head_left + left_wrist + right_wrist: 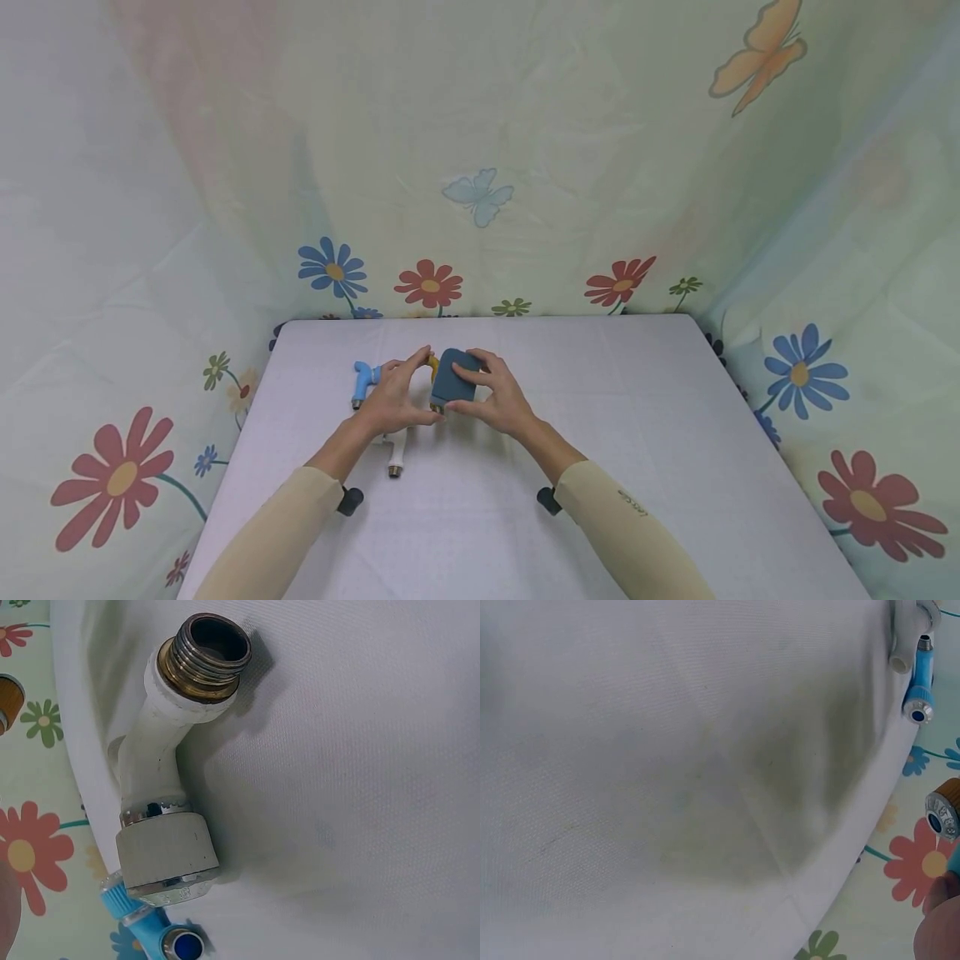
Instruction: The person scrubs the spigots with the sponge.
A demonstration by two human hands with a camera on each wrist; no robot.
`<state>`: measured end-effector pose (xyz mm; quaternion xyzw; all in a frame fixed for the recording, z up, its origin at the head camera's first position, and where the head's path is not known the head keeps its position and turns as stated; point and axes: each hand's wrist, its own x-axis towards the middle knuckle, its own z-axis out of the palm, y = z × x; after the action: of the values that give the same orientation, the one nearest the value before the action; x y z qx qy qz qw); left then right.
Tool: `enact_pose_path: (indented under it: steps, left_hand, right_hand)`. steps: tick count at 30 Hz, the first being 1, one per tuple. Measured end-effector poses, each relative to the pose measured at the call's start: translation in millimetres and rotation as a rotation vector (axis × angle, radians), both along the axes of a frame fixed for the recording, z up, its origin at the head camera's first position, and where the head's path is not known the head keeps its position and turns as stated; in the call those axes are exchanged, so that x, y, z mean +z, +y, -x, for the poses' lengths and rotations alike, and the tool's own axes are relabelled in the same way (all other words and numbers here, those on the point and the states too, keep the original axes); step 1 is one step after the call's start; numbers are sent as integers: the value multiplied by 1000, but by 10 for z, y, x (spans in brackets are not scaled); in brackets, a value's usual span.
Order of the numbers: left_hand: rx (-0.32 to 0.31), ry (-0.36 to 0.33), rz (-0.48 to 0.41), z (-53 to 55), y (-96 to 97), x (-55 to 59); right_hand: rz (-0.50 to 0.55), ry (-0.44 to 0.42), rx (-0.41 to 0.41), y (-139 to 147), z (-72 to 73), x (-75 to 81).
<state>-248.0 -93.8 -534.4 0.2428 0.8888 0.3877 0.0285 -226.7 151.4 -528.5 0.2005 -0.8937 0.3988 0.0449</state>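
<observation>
Over the left-centre of the table, both hands meet at a yellow tap (433, 364). My left hand (393, 398) pinches it, fingers at the upper end and thumb by the metal threaded end. A dark blue, round-cornered, sponge-like pad (454, 377) covers most of it in the head view. My right hand (497, 398) grips this pad against the tap, thumb below and fingers above. The tap's orange-yellow handle with a silver end (943, 808) shows at the edge of the right wrist view, beside fingertips (939, 934).
A light blue tap (362, 385) lies left of the hands. Nearer me, a white tap (396, 457) with a threaded metal end is partly behind the left hand; the left wrist view shows this white tap (154, 761) closely. Flowered curtain (480, 100) surrounds the white-covered table (637, 417).
</observation>
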Motion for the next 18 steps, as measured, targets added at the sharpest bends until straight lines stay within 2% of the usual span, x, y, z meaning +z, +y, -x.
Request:
enact_pose_path:
  steps: [8, 18]
  left_hand:
    - [7, 17, -10, -5, 0, -21]
    - [-17, 33, -7, 6, -8, -21]
  right_hand:
    - [-2, -26, 5, 1, 6, 6]
    - [-6, 5, -7, -21, 7, 7]
